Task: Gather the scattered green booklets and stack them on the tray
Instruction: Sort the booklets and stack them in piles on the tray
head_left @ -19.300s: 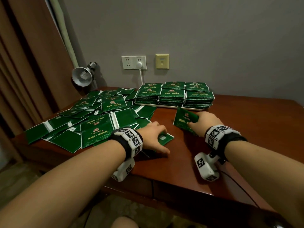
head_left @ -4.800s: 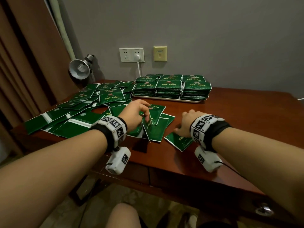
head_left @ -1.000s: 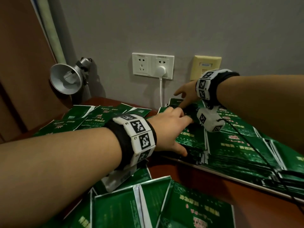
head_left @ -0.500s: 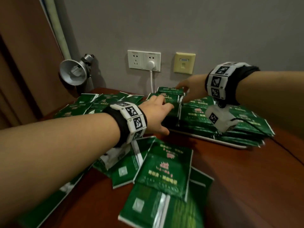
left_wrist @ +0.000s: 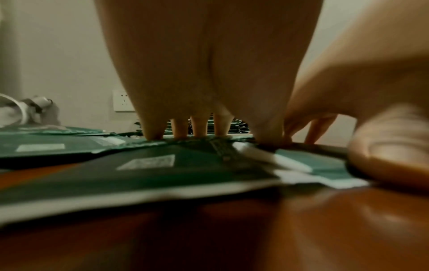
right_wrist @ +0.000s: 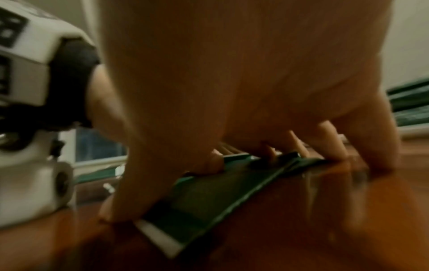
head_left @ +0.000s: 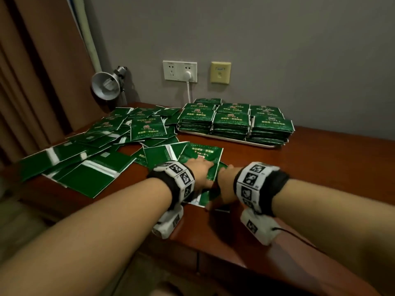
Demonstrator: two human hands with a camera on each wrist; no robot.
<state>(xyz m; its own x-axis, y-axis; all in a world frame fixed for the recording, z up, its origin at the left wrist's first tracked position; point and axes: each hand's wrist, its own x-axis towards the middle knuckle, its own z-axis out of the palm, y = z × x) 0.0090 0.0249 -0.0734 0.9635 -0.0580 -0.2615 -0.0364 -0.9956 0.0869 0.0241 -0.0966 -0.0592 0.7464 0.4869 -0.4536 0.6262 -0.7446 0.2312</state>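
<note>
On a reddish-brown wooden desk (head_left: 299, 178) against a grey wall, scattered green booklets (head_left: 102, 146) spread left; stacked ones fill the far metal tray (head_left: 265, 145). The left hand (head_left: 201, 169) presses spread fingers on near booklets; beside it, the right hand (head_left: 224, 184) pinches one.

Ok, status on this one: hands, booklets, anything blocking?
Left hand pressing flat on loose booklets. Right hand lifting one by its edge. Tray stacked, nothing blocking.
</note>
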